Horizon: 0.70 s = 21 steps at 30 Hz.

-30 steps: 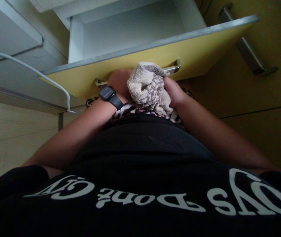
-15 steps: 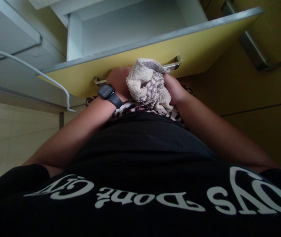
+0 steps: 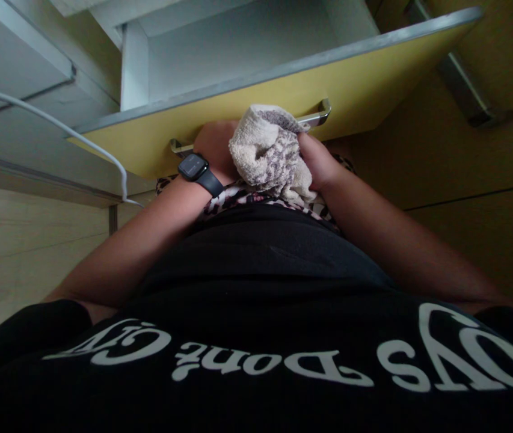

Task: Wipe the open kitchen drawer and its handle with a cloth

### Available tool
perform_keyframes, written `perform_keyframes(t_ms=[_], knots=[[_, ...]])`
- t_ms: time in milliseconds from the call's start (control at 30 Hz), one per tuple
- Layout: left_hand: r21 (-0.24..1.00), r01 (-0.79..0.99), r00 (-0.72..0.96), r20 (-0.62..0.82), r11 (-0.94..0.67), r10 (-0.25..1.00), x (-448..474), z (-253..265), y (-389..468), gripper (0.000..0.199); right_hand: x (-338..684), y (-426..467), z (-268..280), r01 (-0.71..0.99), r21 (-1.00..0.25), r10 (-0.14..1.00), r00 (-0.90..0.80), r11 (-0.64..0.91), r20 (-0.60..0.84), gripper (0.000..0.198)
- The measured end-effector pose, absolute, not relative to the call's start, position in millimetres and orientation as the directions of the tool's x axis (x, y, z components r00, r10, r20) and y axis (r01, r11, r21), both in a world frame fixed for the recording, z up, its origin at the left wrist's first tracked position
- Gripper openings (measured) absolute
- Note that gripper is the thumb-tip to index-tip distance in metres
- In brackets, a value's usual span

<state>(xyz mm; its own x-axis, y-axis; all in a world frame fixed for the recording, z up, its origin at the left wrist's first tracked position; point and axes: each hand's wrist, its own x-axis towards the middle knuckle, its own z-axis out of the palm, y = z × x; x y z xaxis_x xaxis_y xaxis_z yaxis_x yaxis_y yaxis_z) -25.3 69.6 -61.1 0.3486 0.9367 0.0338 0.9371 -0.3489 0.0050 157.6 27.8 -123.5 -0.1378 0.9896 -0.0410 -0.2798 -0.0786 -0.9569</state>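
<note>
Centre frame: right hand [image 3: 317,161] and left hand [image 3: 213,144] both clutch a bunched towel [image 3: 265,151] against the open yellow drawer [image 3: 247,114]'s handle [image 3: 314,117]; drawer not shut.

The cloth [image 3: 267,153] hides both hands' fingers (any grip unseen) and the drawer handle's [image 3: 314,117] middle.

Very little has shifted. The towel [image 3: 267,153] and both hands — left hand [image 3: 213,147], right hand [image 3: 319,165] — sit slightly higher and further left than a second ago, and the yellow drawer front [image 3: 283,99] has edged upward too — more so at its right end.
</note>
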Motion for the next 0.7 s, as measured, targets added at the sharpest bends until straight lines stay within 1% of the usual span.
perform_keyframes(t_ms=[233, 400, 567, 700], knots=[[0.028, 0.944, 0.325, 0.063, -0.327, 0.944, -28, -69, 74, 0.036, 159, 29, -125, -0.264, -0.96, 0.988, -0.144, -0.09, -0.053, 0.048], [0.035, 0.94, 0.336, 0.07, -0.339, 0.939, -30, -73, 77, 0.036, 159, 29, -124, -0.249, -0.964, 0.988, -0.141, -0.09, -0.056, 0.053], [0.021, 0.935, 0.353, 0.058, -0.355, 0.934, -27, -68, 73, 0.036, 159, 25, -117, -0.228, -0.97, 0.989, -0.138, -0.079, -0.048, 0.06], [0.01, 0.923, 0.385, 0.038, -0.385, 0.922, -25, -59, 67, 0.036, 158, 23, -113, -0.208, -0.973, 0.988, -0.135, -0.096, -0.069, 0.059]])
